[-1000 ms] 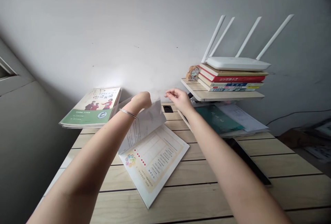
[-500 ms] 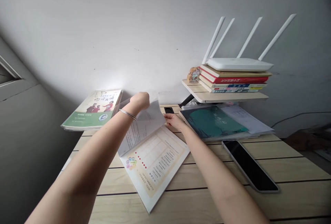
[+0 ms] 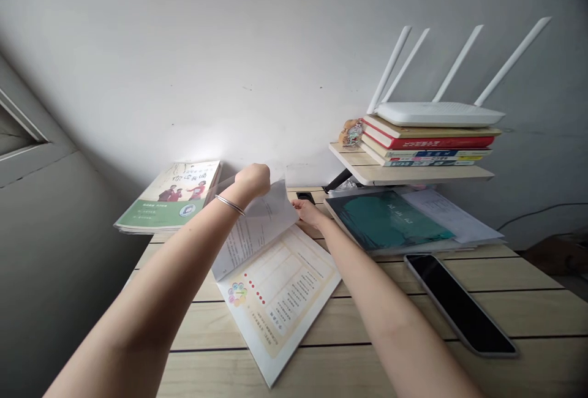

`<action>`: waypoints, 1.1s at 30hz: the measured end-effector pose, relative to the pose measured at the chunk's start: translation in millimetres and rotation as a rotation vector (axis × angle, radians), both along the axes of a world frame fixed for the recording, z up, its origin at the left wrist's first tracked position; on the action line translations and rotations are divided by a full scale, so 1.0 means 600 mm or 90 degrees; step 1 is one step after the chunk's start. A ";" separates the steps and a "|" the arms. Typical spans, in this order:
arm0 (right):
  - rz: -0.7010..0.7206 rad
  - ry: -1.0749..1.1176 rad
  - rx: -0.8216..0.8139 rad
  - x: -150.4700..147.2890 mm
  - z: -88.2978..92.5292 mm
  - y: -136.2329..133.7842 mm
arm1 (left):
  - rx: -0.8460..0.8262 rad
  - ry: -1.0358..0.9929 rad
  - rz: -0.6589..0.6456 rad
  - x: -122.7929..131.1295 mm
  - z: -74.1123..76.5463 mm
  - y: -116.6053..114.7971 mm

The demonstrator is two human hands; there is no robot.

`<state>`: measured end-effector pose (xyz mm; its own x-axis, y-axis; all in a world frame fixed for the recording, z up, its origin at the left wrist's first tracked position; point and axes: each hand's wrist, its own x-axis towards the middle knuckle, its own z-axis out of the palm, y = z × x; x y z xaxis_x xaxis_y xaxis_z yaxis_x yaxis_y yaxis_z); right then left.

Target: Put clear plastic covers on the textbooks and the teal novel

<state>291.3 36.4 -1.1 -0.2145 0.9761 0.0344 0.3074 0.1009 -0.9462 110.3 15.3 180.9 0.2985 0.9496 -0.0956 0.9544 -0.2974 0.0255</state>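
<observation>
The left hand (image 3: 252,180), a metal bangle (image 3: 229,204) on its wrist, holds up a curved page (image 3: 257,229) of an open booklet (image 3: 280,303) lying on the wooden bench (image 3: 519,318). The right hand (image 3: 309,213) sits just beside the page's far edge. A smartphone (image 3: 460,303) lies face up near a teal folder (image 3: 386,220), a green book (image 3: 169,197) lies left, and a white router (image 3: 436,114) tops stacked books (image 3: 427,141) on a small shelf (image 3: 413,174)

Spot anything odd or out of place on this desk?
The white Wi-Fi router looks oddly placed: it sits on a stack of books on a small wooden shelf, its antennas pointing up, so it seems precariously perched.
</observation>
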 end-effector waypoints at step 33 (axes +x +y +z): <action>-0.009 0.198 -0.033 -0.005 -0.013 -0.022 | 0.189 -0.004 -0.021 -0.033 -0.019 -0.035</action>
<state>288.4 23.5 -8.9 -0.1876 0.9811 0.0465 0.0039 0.0481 -0.9988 90.5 -6.0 169.5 0.3298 0.9254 0.1865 0.9440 -0.3242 -0.0606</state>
